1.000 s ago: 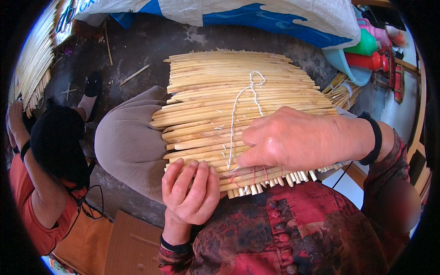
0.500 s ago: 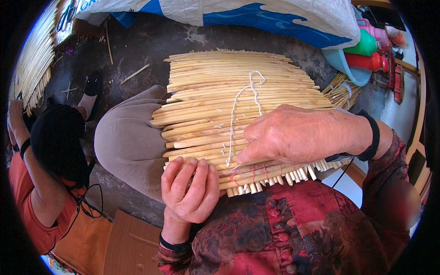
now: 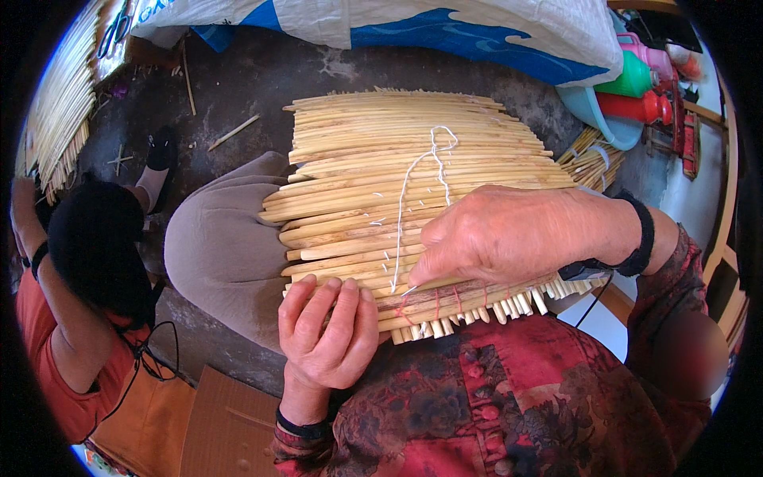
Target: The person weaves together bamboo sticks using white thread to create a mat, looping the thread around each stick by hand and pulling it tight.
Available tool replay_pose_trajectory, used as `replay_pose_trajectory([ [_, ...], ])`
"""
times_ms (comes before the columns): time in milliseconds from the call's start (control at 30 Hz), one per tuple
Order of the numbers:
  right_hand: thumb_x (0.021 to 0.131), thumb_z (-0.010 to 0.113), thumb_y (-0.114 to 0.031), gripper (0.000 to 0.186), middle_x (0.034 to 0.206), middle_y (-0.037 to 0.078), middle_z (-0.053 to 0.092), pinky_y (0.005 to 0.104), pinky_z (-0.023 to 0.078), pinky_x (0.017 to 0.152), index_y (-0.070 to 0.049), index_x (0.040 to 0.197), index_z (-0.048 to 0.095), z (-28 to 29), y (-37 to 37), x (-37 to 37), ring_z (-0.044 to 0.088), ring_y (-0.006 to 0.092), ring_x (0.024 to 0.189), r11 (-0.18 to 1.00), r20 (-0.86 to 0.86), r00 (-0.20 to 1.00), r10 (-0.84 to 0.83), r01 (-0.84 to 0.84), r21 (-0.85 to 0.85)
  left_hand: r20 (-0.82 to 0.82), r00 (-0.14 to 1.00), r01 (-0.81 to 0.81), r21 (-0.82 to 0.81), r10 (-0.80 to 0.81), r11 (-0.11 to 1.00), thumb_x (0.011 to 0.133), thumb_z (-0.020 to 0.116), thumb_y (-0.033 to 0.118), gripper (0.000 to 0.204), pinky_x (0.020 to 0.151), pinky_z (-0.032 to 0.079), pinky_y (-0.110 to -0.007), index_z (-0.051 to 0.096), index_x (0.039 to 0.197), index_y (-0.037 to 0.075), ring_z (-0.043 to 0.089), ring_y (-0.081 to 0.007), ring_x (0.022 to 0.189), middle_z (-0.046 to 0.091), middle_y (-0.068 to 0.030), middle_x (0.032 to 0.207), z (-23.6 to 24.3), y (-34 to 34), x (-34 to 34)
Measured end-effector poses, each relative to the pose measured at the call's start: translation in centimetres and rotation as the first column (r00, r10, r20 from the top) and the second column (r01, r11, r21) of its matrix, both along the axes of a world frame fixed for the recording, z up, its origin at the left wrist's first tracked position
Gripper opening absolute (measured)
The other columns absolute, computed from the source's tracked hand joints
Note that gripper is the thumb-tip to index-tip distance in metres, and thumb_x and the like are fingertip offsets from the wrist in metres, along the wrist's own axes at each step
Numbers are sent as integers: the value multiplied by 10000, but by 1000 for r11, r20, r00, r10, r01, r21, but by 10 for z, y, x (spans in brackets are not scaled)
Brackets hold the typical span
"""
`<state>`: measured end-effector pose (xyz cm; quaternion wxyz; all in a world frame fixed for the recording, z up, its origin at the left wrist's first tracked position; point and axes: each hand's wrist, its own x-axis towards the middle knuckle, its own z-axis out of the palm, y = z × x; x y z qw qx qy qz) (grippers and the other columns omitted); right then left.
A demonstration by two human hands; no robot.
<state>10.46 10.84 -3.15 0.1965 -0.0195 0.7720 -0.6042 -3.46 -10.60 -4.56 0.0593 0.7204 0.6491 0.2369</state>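
A mat of pale, stiff plant stalks (image 3: 358, 155) laid side by side rests over my lap. My left hand (image 3: 330, 334) grips its near left edge, fingers curled over the top and thumb hidden underneath. Just right of it, my right hand (image 3: 509, 238) is closed in a pinch over the near stalks. A thin needle (image 3: 409, 291) pokes out from its fingertips, mostly hidden. White thread (image 3: 401, 215) rises from a stalk near that tip, loops at mid-mat and runs back under my right hand. Short white stitches dot the stalks, and red stitches (image 3: 436, 300) cross the near edge.
Another person (image 3: 87, 270) in an orange top sits at the left by more stalks (image 3: 60, 103). A white and blue sheet (image 3: 445, 36) hangs across the far side. At the right are a light blue basin (image 3: 624, 131), flasks and a stalk bundle (image 3: 596, 151). Cardboard (image 3: 230, 429) lies lower left.
Very little differs. The mat's near edge has dipped slightly, and both hands keep their hold in nearly the same places.
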Motion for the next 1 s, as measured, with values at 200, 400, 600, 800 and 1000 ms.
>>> replay_pose_trajectory([
  [200, 826, 544, -188, 152, 742, 175, 609, 433, 467, 614, -54, 837, 614, 4, 1, -3, 600, 371, 744, 997, 46, 998, 38, -41, 59, 17, 1000, 7, -16, -6, 1000, 792, 606, 213, 170, 800, 476, -421, 648, 840, 56, 562, -234, 891, 625, -85, 913, 2, 2, -1],
  [400, 820, 537, -188, 155, 714, 178, 603, 440, 460, 592, -50, 826, 607, 1, 1, -3, 598, 377, 725, 999, -8, 1000, 19, -19, 29, 13, 1000, 6, -9, -6, 1000, 823, 591, 229, 189, 795, 475, -422, 647, 851, 51, 562, -235, 893, 623, -88, 908, 1, 3, -2],
  [600, 786, 585, -121, 120, 743, 109, 552, 386, 484, 592, -51, 882, 600, 14, 4, -9, 585, 303, 734, 955, 29, 981, 190, -191, 226, 14, 1000, 14, 19, -15, 1000, 801, 594, 215, 177, 795, 471, -418, 644, 846, 52, 560, -231, 879, 617, -85, 892, 2, 7, -3],
  [800, 709, 546, -114, 136, 673, 175, 579, 386, 480, 591, 15, 710, 591, 29, -6, -28, 596, 320, 681, 886, -228, 928, 294, -175, 430, 25, 998, 59, 76, -61, 995, 674, 624, 138, 163, 816, 467, -418, 633, 817, 59, 567, -213, 852, 602, -73, 877, -1, 14, -6],
  [1000, 685, 575, -115, 99, 719, 118, 584, 358, 490, 651, -17, 697, 584, 27, -7, -30, 598, 294, 738, 803, -158, 913, 375, -235, 548, 24, 997, 75, 99, -78, 992, 643, 643, 163, 207, 814, 463, -422, 616, 821, 61, 559, -219, 851, 571, -60, 868, -1, 20, -9],
])
